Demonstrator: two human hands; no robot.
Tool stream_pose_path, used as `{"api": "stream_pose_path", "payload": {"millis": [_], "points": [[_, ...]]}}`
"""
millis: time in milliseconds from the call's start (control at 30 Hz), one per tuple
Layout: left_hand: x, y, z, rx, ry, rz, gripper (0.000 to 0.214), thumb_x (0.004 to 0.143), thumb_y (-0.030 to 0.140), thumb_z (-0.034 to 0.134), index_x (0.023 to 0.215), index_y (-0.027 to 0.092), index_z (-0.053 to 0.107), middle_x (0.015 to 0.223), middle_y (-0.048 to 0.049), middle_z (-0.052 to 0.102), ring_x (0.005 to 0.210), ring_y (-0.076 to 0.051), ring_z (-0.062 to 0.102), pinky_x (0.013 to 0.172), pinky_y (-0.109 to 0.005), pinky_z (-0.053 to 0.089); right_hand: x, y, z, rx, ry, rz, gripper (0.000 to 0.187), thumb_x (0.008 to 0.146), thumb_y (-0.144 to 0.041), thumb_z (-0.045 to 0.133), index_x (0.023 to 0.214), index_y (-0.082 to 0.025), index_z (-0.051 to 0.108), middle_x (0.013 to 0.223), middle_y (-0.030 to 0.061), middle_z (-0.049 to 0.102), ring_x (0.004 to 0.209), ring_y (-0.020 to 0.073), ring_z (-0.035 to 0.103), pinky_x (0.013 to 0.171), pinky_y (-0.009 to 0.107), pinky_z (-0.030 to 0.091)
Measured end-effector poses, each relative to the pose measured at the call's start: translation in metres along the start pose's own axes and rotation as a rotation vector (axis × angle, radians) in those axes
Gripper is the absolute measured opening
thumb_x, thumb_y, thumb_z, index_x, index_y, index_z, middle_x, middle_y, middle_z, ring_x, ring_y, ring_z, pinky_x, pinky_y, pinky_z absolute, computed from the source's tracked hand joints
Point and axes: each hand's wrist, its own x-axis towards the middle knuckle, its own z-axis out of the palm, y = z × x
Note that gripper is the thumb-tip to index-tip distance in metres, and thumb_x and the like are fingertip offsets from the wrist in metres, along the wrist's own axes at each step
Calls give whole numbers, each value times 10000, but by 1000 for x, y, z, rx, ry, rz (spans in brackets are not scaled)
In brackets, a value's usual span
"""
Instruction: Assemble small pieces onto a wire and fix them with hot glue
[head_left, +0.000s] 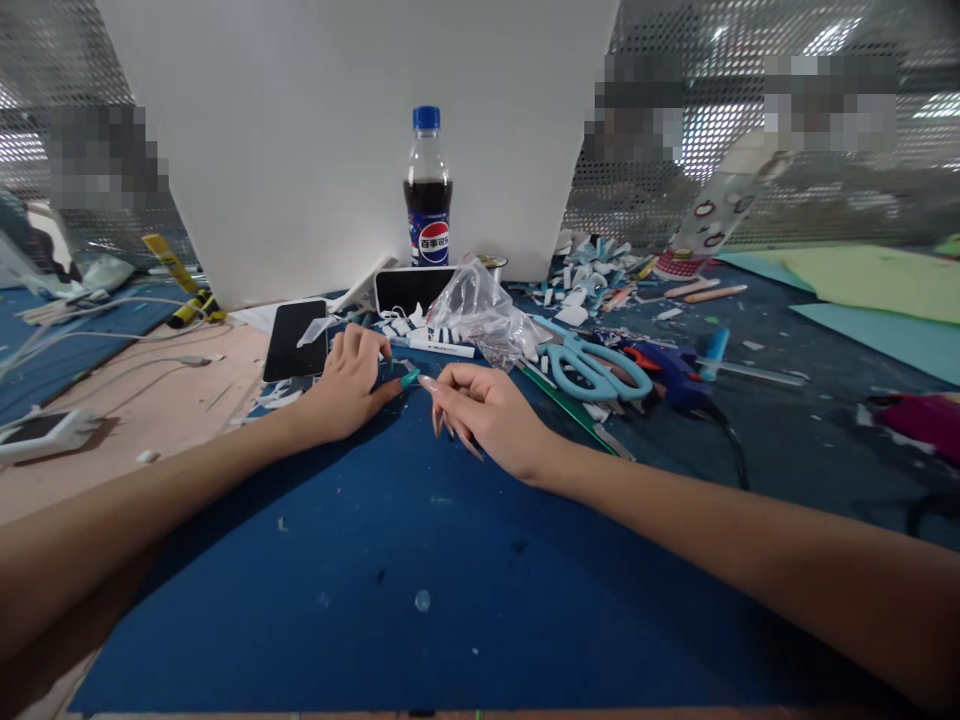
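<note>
My left hand point(345, 385) rests on the blue mat point(420, 560) with its fingers curled under and its thumb stretched to the right, showing a teal nail. My right hand point(487, 410) lies just right of it, fingers bent with long pale nails. Its index fingertip nearly touches the teal thumbnail in a pinch. Anything between the fingers is too small to make out. White paper scraps and a white marker point(439, 347) lie just beyond both hands.
A cola bottle point(428, 190) stands against a white board point(360, 130). Nearby lie two dark phones point(295, 340), a clear plastic bag point(480, 310), light-blue scissors point(592, 365), a green ruler point(570, 410) and a blue glue gun point(675, 375). Cables and a charger point(45, 430) are at the left.
</note>
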Motion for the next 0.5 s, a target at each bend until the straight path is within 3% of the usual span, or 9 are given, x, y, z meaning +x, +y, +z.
{"api": "stream_pose_path", "payload": {"millis": [167, 300, 400, 500], "points": [[-2, -2, -6, -66, -88, -9, 211, 813, 307, 446, 963, 192, 353, 1003, -59, 334, 985, -233, 334, 913, -475, 346, -1, -3, 0, -4, 15, 10, 319, 877, -315, 502, 588, -183, 474, 369, -97, 370, 295, 51, 357, 403, 218, 360], [-6, 0, -14, -98, 69, -14, 87, 829, 205, 393, 897, 208, 338, 969, -40, 347, 942, -198, 350, 900, -432, 354, -2, -1, -1, -5, -4, -10, 336, 890, -335, 482, 589, -187, 463, 380, -91, 379, 303, 47, 359, 390, 207, 353], [-7, 4, -15, 8, 126, 42, 67, 852, 252, 396, 843, 201, 353, 920, -44, 354, 900, -204, 356, 872, -425, 360, -2, 1, -1, -3, -4, -18, 329, 892, -324, 484, 594, -185, 467, 378, -95, 371, 307, 42, 359, 412, 204, 371], [-7, 7, -12, 159, 45, 138, 123, 858, 286, 404, 780, 191, 398, 910, -62, 377, 880, -225, 352, 831, -435, 366, -1, 1, -1, -3, -1, -7, 336, 890, -328, 486, 586, -187, 467, 376, -91, 372, 305, 46, 361, 392, 207, 347]]}}
